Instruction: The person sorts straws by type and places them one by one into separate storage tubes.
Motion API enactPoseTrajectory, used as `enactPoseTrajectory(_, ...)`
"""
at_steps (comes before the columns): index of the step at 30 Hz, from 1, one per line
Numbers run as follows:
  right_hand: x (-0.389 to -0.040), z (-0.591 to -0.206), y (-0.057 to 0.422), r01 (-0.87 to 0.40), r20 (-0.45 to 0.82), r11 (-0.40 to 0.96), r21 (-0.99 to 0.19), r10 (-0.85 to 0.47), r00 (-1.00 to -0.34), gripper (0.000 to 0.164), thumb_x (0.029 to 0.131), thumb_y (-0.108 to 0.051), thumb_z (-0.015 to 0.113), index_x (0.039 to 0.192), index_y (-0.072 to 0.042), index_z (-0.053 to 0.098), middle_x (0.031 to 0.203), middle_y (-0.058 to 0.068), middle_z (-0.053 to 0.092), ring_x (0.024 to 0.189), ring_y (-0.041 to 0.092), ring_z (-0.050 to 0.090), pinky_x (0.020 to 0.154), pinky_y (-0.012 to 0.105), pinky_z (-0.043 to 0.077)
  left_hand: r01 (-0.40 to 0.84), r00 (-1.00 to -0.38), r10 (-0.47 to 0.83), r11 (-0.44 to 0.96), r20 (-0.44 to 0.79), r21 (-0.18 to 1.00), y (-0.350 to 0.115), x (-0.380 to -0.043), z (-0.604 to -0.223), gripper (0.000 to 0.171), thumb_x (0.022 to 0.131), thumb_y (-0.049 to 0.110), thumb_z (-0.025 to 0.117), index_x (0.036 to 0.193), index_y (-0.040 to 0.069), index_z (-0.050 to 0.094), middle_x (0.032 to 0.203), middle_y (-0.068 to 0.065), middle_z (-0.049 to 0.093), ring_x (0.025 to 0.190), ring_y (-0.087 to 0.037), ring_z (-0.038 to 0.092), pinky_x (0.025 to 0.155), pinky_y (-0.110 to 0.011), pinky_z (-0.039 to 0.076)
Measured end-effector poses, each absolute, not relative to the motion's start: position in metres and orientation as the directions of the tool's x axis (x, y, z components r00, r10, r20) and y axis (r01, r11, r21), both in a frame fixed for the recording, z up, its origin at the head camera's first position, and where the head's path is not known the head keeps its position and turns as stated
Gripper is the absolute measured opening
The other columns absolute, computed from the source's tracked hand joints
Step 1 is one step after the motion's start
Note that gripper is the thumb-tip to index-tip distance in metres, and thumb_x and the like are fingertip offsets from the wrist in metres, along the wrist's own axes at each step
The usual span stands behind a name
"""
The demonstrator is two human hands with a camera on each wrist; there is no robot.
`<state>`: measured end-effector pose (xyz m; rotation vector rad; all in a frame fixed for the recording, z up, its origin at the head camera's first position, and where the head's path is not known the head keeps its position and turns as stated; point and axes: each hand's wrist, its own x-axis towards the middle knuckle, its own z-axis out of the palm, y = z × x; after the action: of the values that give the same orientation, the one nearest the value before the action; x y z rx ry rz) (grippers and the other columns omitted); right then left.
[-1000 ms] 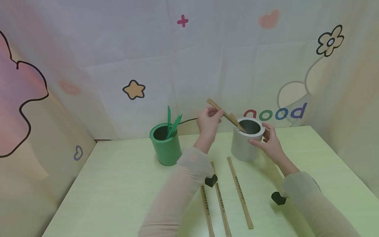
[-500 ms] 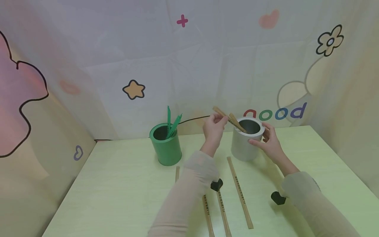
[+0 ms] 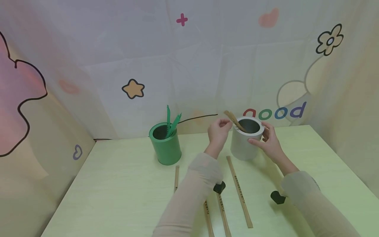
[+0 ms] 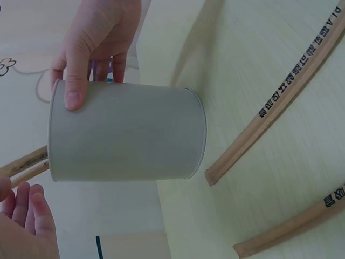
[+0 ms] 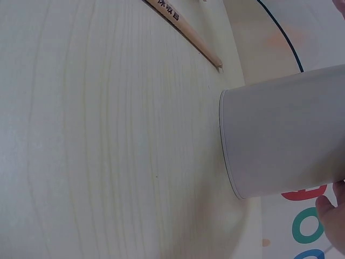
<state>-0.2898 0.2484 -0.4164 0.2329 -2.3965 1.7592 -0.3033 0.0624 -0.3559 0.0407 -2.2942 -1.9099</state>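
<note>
A white cylindrical holder (image 3: 245,144) stands upright at the back right of the table. My right hand (image 3: 270,140) grips its rim from the right, thumb on the outer wall and fingers round the far side. Brown paper-wrapped straws (image 3: 234,119) lean out over the holder's left rim, lower ends inside. In the head view my left hand (image 3: 219,133) is just left of them, fingertips right beside the wrappers and fingers loosely bent. The left wrist view shows that hand's fingers (image 4: 38,208) below the straws' outer ends, with part of the hand cut off.
Several wrapped straws lie on the table in front, such as the one (image 3: 239,192) below the holder; my left sleeve covers parts of others. A green holder (image 3: 165,148) with thin green sticks (image 3: 173,126) stands to the left. A printed cloth (image 3: 189,65) hangs behind.
The straw that my left hand was pinching has slid down to the right into the white holder, beside another. My left hand has moved slightly right and let go. The right hand stays put.
</note>
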Motion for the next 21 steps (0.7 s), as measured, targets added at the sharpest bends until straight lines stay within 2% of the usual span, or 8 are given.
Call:
enactPoseTrajectory(8,-0.29,-0.415,0.248,-0.219,0.22,0.304,-0.927,-0.03,-0.975,0.086,0.078,-0.019,0.067,0.138,-0.009,0.006,0.145,0.022,0.015,0.132,0.04,0.014,0.105,0.057,0.012,0.065,-0.991,-0.105,0.207,0.088,0.976,0.061,-0.303,-0.365,0.008,0.081,0.018,0.062,0.084,0.011,0.064,0.079,0.0,0.064,0.072,-0.008,0.055,0.064,-0.023,0.045)
enactPoseTrajectory(15,-0.289,-0.415,0.248,-0.212,0.213,0.306,-0.928,-0.03,-0.977,0.086,0.078,-0.02,0.067,0.138,-0.007,0.006,0.145,0.023,0.014,0.132,0.04,0.014,0.105,0.057,0.012,0.069,-0.994,-0.077,0.155,0.082,0.985,0.056,-0.302,-0.37,0.008,0.081,0.017,0.062,0.086,0.01,0.063,0.081,-0.001,0.065,0.074,-0.01,0.059,0.067,-0.025,0.047)
enactPoseTrajectory(21,-0.289,-0.415,0.248,-0.208,0.21,0.307,-0.929,-0.029,-0.977,0.086,0.078,-0.02,0.067,0.138,-0.007,0.006,0.145,0.023,0.014,0.132,0.04,0.014,0.105,0.056,0.012,0.084,-0.996,-0.016,0.098,0.086,0.992,0.049,-0.299,-0.37,0.015,0.082,0.017,0.062,0.094,0.008,0.062,0.085,-0.001,0.065,0.074,-0.009,0.059,0.068,-0.024,0.049)
